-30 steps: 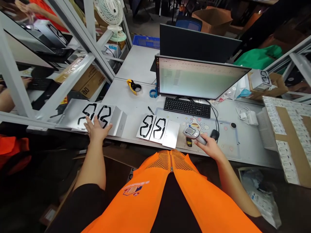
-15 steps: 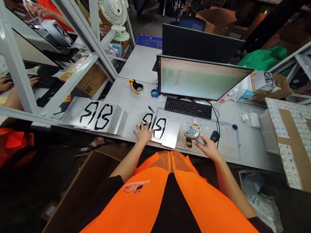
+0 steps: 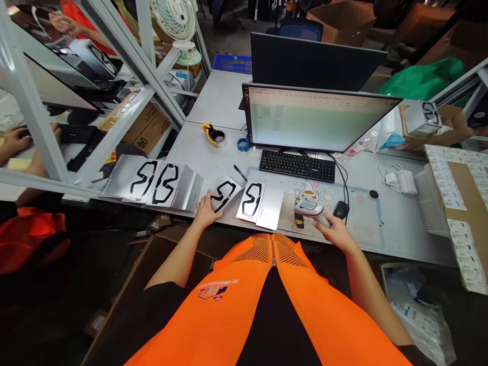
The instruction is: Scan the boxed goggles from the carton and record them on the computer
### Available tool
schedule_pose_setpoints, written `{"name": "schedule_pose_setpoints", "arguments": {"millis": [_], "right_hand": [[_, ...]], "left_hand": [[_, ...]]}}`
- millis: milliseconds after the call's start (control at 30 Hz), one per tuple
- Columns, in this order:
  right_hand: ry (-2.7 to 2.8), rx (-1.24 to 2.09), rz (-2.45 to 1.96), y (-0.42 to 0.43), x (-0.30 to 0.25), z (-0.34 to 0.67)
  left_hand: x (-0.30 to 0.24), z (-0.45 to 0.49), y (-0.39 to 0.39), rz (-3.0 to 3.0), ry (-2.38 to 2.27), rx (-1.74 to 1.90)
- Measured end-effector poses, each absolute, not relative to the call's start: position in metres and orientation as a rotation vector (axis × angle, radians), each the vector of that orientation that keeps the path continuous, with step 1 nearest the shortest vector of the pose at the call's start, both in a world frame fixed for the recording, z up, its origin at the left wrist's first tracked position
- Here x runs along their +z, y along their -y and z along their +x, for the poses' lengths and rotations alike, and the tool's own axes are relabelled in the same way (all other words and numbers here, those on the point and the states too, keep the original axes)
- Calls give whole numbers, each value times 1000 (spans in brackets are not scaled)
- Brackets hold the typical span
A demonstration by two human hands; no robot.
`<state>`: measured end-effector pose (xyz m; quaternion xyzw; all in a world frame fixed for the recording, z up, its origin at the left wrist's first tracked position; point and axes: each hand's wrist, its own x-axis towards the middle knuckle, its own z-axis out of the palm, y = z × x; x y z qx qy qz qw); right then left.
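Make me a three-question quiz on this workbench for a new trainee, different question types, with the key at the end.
1. What device does the right hand hold?
2. True or false: the black mouse lies nearer the right hand than the keyboard does.
3. Pick one. The left hand has its fingers on:
a) the fan
b) a box with a black outline design
c) the monitor

Key: 1. A handheld scanner. 2. True. 3. b.

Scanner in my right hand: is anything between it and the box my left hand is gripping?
Yes, another silver box sits between the scanner in your right hand and the gripped box at your left hand.
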<state>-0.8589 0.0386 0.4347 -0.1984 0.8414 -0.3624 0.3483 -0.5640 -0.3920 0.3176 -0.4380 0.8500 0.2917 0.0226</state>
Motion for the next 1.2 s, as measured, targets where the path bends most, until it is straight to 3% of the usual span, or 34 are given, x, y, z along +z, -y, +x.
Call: {"name": "schedule_pose_setpoints", "arguments": {"millis": [200, 567, 733, 1000, 1200], "right_hand": [[-1738, -1006, -295, -38, 452, -881], [-1614, -953, -575, 37, 501, -888], [-1622, -971, -551, 37, 493, -884], [-1717, -1019, -357, 18, 463, -877], [-1834, -980, -324, 10, 433, -872]], "left_hand": [[334, -505, 372, -1231, -2976, 825], [337, -516, 345, -519, -3518, 670], [345, -522, 338, -580, -3435, 727], [376, -527, 360, -1402, -2995, 874], [388, -535, 384, -1691, -2721, 924]]}}
